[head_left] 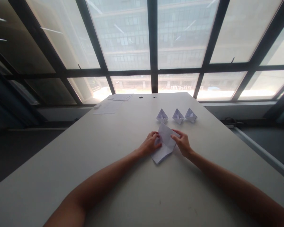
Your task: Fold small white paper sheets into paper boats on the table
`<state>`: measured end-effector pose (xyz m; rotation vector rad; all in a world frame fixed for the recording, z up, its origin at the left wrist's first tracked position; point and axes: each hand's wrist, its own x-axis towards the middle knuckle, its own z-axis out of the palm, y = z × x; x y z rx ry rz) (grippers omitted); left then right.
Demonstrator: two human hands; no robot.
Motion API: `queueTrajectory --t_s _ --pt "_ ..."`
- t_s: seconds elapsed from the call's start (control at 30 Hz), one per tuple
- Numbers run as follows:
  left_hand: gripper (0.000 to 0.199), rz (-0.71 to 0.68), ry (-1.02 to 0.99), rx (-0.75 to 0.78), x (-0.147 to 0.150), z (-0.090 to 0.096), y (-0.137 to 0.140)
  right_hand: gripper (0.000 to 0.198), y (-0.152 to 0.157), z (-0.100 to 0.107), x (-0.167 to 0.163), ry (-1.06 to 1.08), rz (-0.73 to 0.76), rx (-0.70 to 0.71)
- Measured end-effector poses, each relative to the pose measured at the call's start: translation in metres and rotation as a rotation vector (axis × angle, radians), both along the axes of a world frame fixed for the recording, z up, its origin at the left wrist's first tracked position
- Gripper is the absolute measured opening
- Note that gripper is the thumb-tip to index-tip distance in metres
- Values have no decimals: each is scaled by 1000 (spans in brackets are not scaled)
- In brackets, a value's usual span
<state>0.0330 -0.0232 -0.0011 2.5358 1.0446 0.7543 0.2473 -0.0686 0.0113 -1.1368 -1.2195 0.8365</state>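
The paper lies on the table between the two hands, touching both: taking its middle as the clock's centre and 12 as straight away from the person, the left hand sits at 9 and the right hand at 3. Neither hand is clearly nearer, since each is on its own side of the paper. Its longest visible line runs from a corner near 12 to a lower corner between 6 and 7, though folds and fingers hide part of the outline, so the true long axis is hard to tell. The left hand is half curled, thumb and fingers a little apart, holding the paper's left side with the thumb on its face. The right hand is nearly closed, pinching the edge towards 2 between thumb and fingers. The paper is plain white and folded, with a broad flap standing partly raised towards 1 and a lower strip slanting from 7 up to 4; its lower edge bends slightly and looks layered. Just beyond it, from 12 round to 2, stand three small white boats in a row, and well apart at 10 to 11 lie flat white sheets.
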Motion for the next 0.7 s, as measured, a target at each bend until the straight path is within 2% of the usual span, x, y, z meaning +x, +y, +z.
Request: queueTrajectory --t_s 0.07,0.13,0.23,0.33,0.43,0.53,0.63,0.7 --pt "27 35 15 12 0 1 -1 20 -3 -2 -5 -87 28 -21" --pt "17 86 45 25 0 3 -4 16 -5 -3 -9 -183 33 -9" --pt "13 217 73 42 0 6 -5 28 -8 -1 -12 -284 73 63" --pt "21 369 42 45 0 6 -2 46 -11 2 -11 -372 105 136" --pt "28 410 -90 -49 -3 5 6 58 -13 3 -10 -512 140 189" --pt "31 420 -321 -184 -6 6 15 70 -14 -1 -9 -734 230 207" --pt "26 484 -522 -280 -7 7 21 72 -15 -6 -8 -965 334 198" --pt "25 521 -580 -286 -7 9 21 71 -15 -7 -7 -1082 403 183"
